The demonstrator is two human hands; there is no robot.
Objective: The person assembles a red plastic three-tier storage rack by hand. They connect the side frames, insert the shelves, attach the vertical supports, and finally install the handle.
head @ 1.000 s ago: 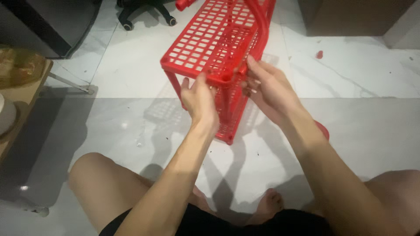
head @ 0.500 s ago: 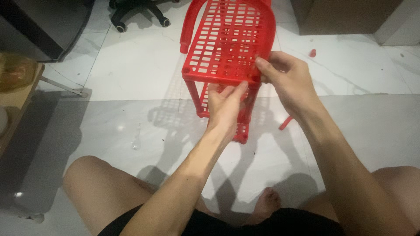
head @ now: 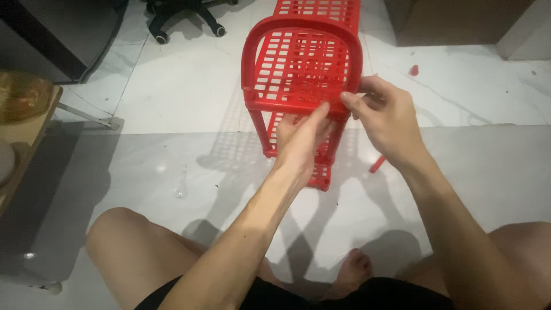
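The red rack (head: 302, 69) stands on the floor (head: 172, 92), just beyond both hands. The left hand (head: 301, 140) pinches its near edge from below. The right hand (head: 387, 117) pinches its near right corner.

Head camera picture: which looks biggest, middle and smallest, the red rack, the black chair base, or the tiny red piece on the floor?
1. Red rack, by far the largest; both hands hold it.
2. Black chair base, smaller, though cut off by the picture's edge and farther away, so its true size is unsure.
3. Tiny red piece, smallest.
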